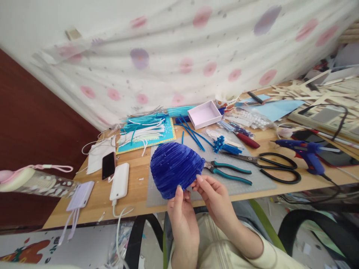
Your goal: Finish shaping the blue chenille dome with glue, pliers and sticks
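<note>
view from above the lap, read near to far. nearest to us, the left hand (181, 211) and the right hand (214, 196) rise from the lower edge, both closed in a pinch on the near rim of a blue ribbed dome (174, 166). the left thumb and fingers clamp the lower edge; the right fingertips nip the rim just to the right of them. the dome is held above the near edge of the wooden table (134, 198), over the left part of a grey mat (252, 181). we judge it light, since fingertips alone carry it, and fuzzy on the surface, so unlikely to slip. the ribs look like wound fuzzy stems, probably springy and easily dented, so we would take it at the rim, as here, rather than press the crown. just beside its right edge lie teal-handled pliers (228, 172); farther right, black scissors (269, 164) and a blue glue gun (307, 151). left of the dome lie a white power bank (120, 181) and a dark phone (109, 165). beyond are loose blue stems (193, 136), a teal card (146, 136) strewn with strips, and an open pink box (204, 114). a spotted cloth (179, 56) closes the far side.
</note>
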The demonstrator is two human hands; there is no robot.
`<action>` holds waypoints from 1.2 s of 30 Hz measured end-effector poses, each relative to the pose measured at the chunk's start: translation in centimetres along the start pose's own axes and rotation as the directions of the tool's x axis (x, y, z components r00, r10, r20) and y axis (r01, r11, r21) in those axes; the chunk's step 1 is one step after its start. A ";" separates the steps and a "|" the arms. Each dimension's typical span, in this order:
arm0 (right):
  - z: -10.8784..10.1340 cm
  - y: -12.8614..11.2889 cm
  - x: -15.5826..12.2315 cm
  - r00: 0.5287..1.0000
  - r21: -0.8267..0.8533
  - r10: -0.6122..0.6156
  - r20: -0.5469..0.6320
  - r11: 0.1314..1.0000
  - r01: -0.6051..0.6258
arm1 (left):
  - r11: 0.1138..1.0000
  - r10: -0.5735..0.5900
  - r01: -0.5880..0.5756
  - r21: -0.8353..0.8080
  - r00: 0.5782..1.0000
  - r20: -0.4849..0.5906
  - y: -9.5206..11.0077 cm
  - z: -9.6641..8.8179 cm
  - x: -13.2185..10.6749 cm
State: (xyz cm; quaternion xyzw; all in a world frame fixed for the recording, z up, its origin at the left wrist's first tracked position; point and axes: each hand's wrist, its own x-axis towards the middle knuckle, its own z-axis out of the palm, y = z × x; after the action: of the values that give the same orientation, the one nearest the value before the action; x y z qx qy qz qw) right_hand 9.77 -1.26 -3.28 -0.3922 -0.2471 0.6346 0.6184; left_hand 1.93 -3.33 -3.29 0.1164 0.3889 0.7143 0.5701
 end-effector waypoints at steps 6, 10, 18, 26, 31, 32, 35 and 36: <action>0.2 -0.1 0.1 1.000 0.036 0.015 0.013 0.999 -0.016 | 1.000 -0.011 0.011 0.001 1.000 0.014 -0.1 0.1 -0.1; -0.1 0.0 0.0 0.998 -0.023 0.008 0.067 1.000 -0.006 | 1.000 0.001 -0.001 -0.024 1.000 0.002 0.3 0.0 0.2; -0.9 -0.1 1.1 0.965 0.136 0.195 0.177 0.966 -0.220 | 0.996 0.073 -0.078 -0.042 0.991 -0.110 1.3 -1.1 1.7; 0.4 -1.0 2.6 0.895 0.358 0.406 0.185 0.820 -0.446 | 0.997 0.049 -0.055 -0.057 0.994 -0.094 2.7 -0.5 2.0; 0.7 -0.7 2.2 0.897 0.393 0.413 0.158 0.807 -0.441 | 0.992 0.106 -0.108 0.073 0.994 0.027 2.4 -0.4 1.5; 0.7 -0.7 2.2 0.896 0.397 0.417 0.154 0.804 -0.442 | 0.990 0.108 -0.111 0.089 0.994 0.031 2.3 -0.5 1.5; 0.8 -0.6 2.0 0.895 0.394 0.417 0.157 0.805 -0.444 | 0.987 0.117 -0.117 0.114 0.993 0.011 1.8 -1.1 1.7; 0.8 -0.6 1.9 0.895 0.391 0.416 0.160 0.806 -0.445 | 0.985 0.121 -0.121 0.123 0.993 0.007 1.7 -1.2 1.8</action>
State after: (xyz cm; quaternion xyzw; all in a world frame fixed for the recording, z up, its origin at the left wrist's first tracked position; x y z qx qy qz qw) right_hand 9.62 0.85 -2.71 -0.2754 -0.0306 0.8086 0.5190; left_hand -0.64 -2.30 -3.43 0.1748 0.4247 0.7220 0.5175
